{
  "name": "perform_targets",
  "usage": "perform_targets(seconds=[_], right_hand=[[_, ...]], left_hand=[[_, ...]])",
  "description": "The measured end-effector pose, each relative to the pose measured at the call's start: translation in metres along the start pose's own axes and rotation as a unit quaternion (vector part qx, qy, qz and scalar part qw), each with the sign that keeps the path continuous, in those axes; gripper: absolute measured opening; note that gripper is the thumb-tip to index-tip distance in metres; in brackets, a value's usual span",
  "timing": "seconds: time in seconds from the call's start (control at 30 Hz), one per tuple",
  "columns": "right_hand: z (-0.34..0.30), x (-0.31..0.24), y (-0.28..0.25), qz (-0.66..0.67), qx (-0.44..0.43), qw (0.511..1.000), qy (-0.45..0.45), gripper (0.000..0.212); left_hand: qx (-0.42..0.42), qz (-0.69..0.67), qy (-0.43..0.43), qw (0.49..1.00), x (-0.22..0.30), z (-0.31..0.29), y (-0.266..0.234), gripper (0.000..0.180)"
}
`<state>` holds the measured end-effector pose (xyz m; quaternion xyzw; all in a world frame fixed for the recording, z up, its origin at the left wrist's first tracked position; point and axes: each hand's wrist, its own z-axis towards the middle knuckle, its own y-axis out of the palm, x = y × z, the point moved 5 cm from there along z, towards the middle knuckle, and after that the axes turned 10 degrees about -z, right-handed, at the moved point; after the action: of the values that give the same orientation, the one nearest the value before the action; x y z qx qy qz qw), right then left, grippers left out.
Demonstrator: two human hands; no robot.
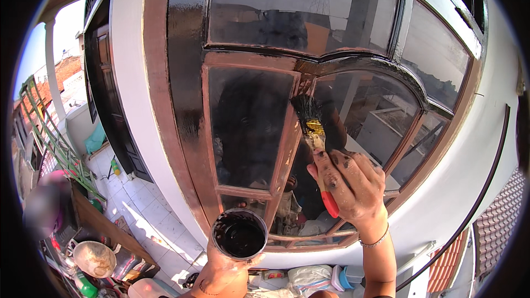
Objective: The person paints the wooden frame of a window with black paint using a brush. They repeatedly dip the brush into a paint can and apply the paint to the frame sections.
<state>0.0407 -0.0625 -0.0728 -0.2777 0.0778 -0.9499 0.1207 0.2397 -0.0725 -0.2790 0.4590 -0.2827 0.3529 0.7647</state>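
Observation:
My right hand grips a paintbrush with a red-tipped handle and dark, paint-soaked bristles. The bristles are at the upper part of a brown wooden mullion in the window frame; whether they touch it I cannot tell. Dark paint smears mark my fingers. Low in front of the window, my left hand is wrapped round a round cup of black paint, its inner wall coated too. Glossy black covers the frame's upper parts, while lower strips show reddish brown. The glass panes reflect the surroundings.
A dark hose curves along the white wall at right. To the left are a dark wooden door, a tiled floor and a paint-stained bowl among clutter. Blue tubs and a sack lie below the window.

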Motion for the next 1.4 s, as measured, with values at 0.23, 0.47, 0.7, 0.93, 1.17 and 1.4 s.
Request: perform_targets(seconds=[0.23,0.47,0.7,0.93,1.17,1.4], right_hand=[[0.002,0.016,0.01,0.025,0.023,0.999,0.018,0.044],[0.007,0.037,0.004,-0.005,0.144,0.987,0.065,0.047],[-0.009,0.005,0.022,0.121,0.123,0.985,-0.01,0.037],[-0.014,0.008,0.03,0.101,0.092,0.99,0.028,0.044],[-0.006,0.055,0.009,0.288,0.116,0.909,0.278,0.022],[0.021,0.055,-0.009,0.074,0.178,0.97,0.149,0.021]], left_hand=[[0.146,0.209,-0.026,0.967,0.068,-0.031,-0.041,0.089],[0.189,0.228,0.092,0.951,0.097,-0.023,-0.038,0.084],[0.159,0.256,0.127,0.945,0.101,-0.018,-0.015,0.088],[0.156,0.228,0.078,0.958,0.105,0.004,0.023,0.082],[0.029,0.169,0.075,0.982,0.093,0.039,0.027,0.08],[-0.153,0.304,-0.041,0.939,0.036,0.073,0.014,0.11]])
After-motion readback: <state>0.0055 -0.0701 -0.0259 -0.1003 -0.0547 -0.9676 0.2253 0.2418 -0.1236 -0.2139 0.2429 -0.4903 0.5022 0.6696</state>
